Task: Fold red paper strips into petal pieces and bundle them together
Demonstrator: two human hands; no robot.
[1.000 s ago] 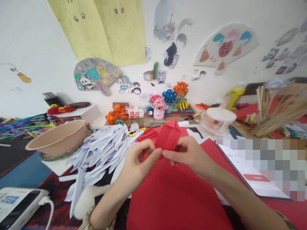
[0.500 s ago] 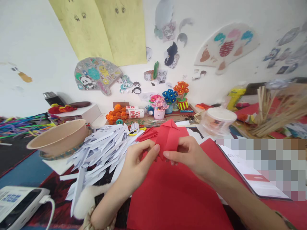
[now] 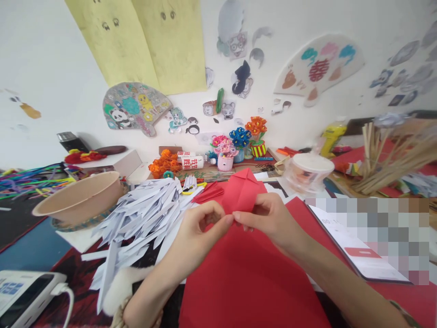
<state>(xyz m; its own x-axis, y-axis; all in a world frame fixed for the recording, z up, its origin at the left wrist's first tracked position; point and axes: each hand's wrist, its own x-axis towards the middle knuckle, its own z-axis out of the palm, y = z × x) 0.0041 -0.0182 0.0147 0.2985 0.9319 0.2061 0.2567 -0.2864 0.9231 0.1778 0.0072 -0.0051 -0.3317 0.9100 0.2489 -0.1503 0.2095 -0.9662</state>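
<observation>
Pinching the folded red paper (image 3: 241,193), left hand (image 3: 200,225) and right hand (image 3: 273,218) have drawn thumb to thumb — its peak pointing away, long axis leaning slightly right.

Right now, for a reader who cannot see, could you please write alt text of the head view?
A person's left hand and right hand pinch a folded red paper above a large red sheet. To the left are a heap of white paper strips and a bowl; behind stand three pots of bright flowers, near a wall.
</observation>
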